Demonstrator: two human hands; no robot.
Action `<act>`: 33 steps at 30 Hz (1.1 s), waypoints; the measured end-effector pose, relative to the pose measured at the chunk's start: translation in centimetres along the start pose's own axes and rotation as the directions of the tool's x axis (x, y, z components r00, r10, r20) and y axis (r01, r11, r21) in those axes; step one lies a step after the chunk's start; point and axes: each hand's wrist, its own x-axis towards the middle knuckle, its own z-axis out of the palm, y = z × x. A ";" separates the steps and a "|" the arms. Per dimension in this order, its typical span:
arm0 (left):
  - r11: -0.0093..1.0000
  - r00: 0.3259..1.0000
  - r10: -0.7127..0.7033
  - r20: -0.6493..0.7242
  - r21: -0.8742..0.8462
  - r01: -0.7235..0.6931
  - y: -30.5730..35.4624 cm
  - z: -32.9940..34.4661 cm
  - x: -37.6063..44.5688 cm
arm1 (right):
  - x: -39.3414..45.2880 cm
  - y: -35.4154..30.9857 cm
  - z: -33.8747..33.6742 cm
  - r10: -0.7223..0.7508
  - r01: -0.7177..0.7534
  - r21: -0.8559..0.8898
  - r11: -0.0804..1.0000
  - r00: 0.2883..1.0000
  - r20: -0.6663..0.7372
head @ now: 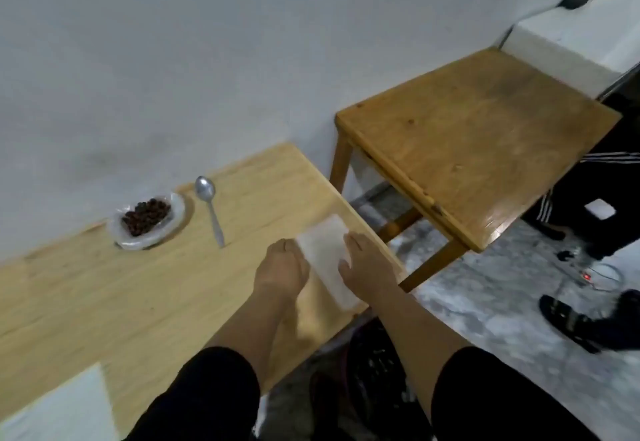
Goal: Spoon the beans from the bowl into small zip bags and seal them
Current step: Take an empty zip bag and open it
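A clear bowl [173,224] of dark brown beans [145,216] stands on the light wooden table [104,302] near the wall. A metal spoon [209,207] lies just right of the bowl, handle pointing toward me. Near the table's right edge lies a pale stack of small zip bags [327,260]. My left hand [282,267] touches the stack's left side with curled fingers. My right hand [363,267] holds its right side, fingers bent over the edge.
A second, darker wooden table [478,150] stands to the right, a gap of grey floor between. Another person's legs and black sandals [588,319] are at the far right. A white sheet [59,409] lies on the table's near left corner.
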 end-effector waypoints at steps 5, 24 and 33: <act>0.992 0.991 -0.081 -0.104 -0.102 0.070 0.8 2.0 2.0 | 1.4 2.4 3.6 -0.086 0.089 -0.028 0.996 0.993 0.080; 0.984 0.922 0.060 -0.382 -0.132 -0.118 2.2 2.1 3.0 | 1.9 4.0 5.7 -0.150 0.151 0.013 0.988 0.986 -0.078; 0.752 0.935 -0.134 -0.328 -0.649 -0.120 4.2 -1.4 0.0 | 2.5 -1.1 -2.1 0.216 -0.146 0.734 0.664 0.976 -0.001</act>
